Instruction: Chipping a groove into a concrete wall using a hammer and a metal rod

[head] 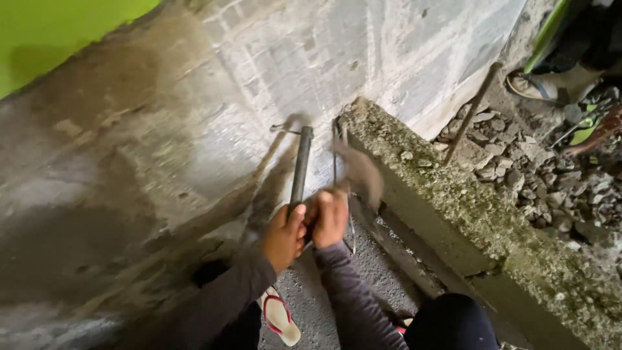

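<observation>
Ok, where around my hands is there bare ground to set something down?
Bare grey ground lies between your forearms, bordered by the sandal below. The rough concrete ledge top is free but uneven. Crowded: rubble beyond the ledge, and where the left hand grips the rod beside the right hand.

Tool in right hand (330, 219): motion-blurred, head shape unclear. Dark rod (301, 165): lower end hidden inside left hand (284, 236). Sandal (280, 316), lower centre: partly under sleeve. Person at upper right (570, 39): cut by frame edge. Rubble (551, 181) pieces too small to tell.
</observation>
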